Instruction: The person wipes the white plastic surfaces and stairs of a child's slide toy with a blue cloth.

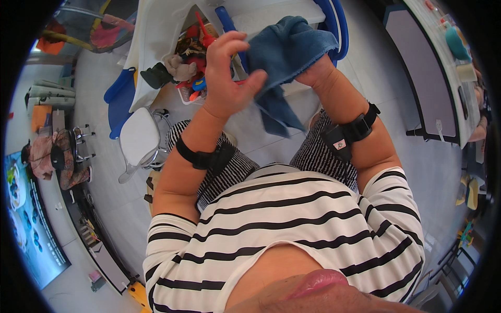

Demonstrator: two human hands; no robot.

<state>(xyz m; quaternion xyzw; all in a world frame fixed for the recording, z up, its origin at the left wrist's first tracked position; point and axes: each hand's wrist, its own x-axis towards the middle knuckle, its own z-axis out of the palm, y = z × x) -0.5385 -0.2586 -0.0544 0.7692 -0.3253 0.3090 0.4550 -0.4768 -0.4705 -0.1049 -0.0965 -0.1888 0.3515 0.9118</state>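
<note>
A blue cloth [287,49] with a frayed edge hangs in folds in front of me, draped over my right hand [318,72]. That hand grips it from below, and its fingers are hidden under the fabric. To the left of the cloth, my left hand [231,74] is raised with fingers curved and thumb spread, nothing in its palm. Its thumb is close to the cloth's left edge; whether they touch I cannot tell. One pointed end of the cloth dangles above the floor between my knees.
Behind my left hand, a white and red basket [191,96] holds several toys, beside a grey plush toy [180,67]. White plastic play equipment [152,51] with blue parts stands there. A white chair [140,135] is at left, a table [415,74] at right. Other people are near both sides.
</note>
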